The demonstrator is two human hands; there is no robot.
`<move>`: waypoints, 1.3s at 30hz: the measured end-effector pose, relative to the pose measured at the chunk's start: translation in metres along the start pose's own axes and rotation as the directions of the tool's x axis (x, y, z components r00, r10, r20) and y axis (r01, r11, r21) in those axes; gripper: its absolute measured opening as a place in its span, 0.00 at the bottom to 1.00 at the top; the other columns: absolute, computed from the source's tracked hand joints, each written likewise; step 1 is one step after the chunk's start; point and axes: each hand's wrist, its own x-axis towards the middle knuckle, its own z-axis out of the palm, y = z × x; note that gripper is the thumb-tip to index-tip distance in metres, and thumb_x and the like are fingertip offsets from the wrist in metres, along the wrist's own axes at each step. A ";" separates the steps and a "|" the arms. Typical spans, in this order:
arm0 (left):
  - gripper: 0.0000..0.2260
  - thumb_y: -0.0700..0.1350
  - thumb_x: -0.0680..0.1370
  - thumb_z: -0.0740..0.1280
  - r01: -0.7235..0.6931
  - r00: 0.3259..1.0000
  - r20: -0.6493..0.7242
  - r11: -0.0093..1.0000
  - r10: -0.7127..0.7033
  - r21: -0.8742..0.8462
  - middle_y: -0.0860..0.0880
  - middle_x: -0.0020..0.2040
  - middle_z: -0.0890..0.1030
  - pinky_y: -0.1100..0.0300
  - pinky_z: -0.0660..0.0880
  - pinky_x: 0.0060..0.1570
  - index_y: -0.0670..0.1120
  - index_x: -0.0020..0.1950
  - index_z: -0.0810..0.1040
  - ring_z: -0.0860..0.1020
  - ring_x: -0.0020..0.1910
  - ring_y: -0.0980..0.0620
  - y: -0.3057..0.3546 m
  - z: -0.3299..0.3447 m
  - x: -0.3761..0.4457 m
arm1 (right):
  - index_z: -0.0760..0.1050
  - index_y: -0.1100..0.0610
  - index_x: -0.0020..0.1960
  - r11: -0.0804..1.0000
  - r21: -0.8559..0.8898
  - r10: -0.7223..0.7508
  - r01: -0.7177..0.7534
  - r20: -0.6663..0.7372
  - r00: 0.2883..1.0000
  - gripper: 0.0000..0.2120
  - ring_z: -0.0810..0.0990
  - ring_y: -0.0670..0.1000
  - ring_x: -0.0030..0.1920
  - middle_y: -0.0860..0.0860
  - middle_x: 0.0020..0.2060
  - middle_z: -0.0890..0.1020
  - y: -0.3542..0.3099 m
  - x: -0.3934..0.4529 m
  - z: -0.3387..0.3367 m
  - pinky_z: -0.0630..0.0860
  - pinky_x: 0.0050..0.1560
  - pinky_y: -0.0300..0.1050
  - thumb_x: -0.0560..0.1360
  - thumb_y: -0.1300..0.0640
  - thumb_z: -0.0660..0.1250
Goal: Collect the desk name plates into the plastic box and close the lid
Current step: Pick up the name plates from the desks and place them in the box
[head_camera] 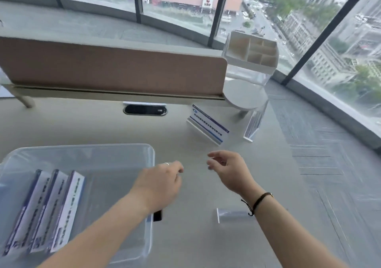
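1. Both my hands are empty right now. The left hand (159, 182) hovers over the right rim of the plastic box (151, 154), fingers loosely curled, holding nothing. The right hand (227, 171) hangs in the air just beside it at 3 o'clock, fingers relaxed and a bit apart, also holding nothing.

2. Three name plates (43, 212) already sit in the box, leaning side by side at the left end. There's plenty of bare floor left in the right half.

3. Next candidate: the standing name plate (208, 124) at about 12 o'clock from my right hand, near but not touching. Another clear acrylic plate (254, 123) stands at 1 o'clock, close to the desk edge. A small clear piece (231, 215) lies flat at 6 o'clock, partly under my forearm; can't tell if it's a plate.

4. Handling guess: these look like light, stiff acrylic, so slick and easy to tip. I'd pinch across the top edge, thumb in front and fingers behind, rather than grab the base.

5. Room: the desk between hands and plate is open. The desk divider (111, 67) sits behind at 11 o'clock, and the white organizer (250, 51) at 12. I don't see the lid.
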 end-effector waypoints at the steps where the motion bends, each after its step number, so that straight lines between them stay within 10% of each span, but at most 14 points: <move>1: 0.11 0.50 0.80 0.55 -0.016 0.999 0.036 1.000 0.016 0.001 0.55 0.55 0.81 0.55 0.75 0.48 0.56 0.59 0.73 0.79 0.52 0.49 0.019 0.013 0.001 | 0.82 0.50 0.53 1.000 -0.004 0.010 -0.010 -0.001 1.000 0.07 0.85 0.46 0.44 0.48 0.39 0.86 0.015 -0.006 -0.015 0.81 0.52 0.48 0.75 0.54 0.71; 16: 0.13 0.52 0.79 0.64 0.078 0.954 0.280 0.992 -0.104 0.102 0.50 0.60 0.81 0.58 0.72 0.55 0.52 0.61 0.79 0.77 0.60 0.48 0.150 0.149 0.014 | 0.77 0.42 0.57 0.917 -0.374 0.233 -0.137 0.225 0.946 0.21 0.80 0.45 0.52 0.41 0.50 0.80 0.194 -0.055 -0.145 0.77 0.55 0.45 0.65 0.43 0.76; 24: 0.08 0.49 0.79 0.64 0.102 0.966 0.226 0.989 -0.123 0.105 0.48 0.50 0.83 0.58 0.73 0.47 0.49 0.49 0.82 0.79 0.50 0.47 0.160 0.164 0.014 | 0.82 0.46 0.42 0.926 -0.335 0.208 -0.172 0.075 0.975 0.04 0.82 0.46 0.45 0.43 0.40 0.84 0.237 -0.065 -0.148 0.79 0.47 0.45 0.69 0.47 0.73; 32: 0.11 0.49 0.77 0.66 0.132 0.959 0.240 0.986 -0.153 0.102 0.49 0.55 0.81 0.57 0.74 0.53 0.50 0.58 0.80 0.78 0.55 0.47 0.155 0.174 0.008 | 0.83 0.51 0.50 0.944 -0.322 0.076 -0.065 0.022 0.997 0.08 0.81 0.50 0.48 0.47 0.44 0.85 0.250 -0.071 -0.138 0.76 0.47 0.43 0.75 0.50 0.69; 39: 0.10 0.51 0.74 0.65 0.236 0.939 0.228 0.964 -0.259 0.122 0.48 0.46 0.84 0.55 0.78 0.46 0.48 0.45 0.82 0.81 0.48 0.44 0.148 0.177 0.007 | 0.82 0.51 0.48 0.924 -0.381 0.018 -0.020 -0.009 1.000 0.05 0.81 0.54 0.48 0.50 0.43 0.85 0.257 -0.068 -0.132 0.70 0.41 0.43 0.74 0.53 0.68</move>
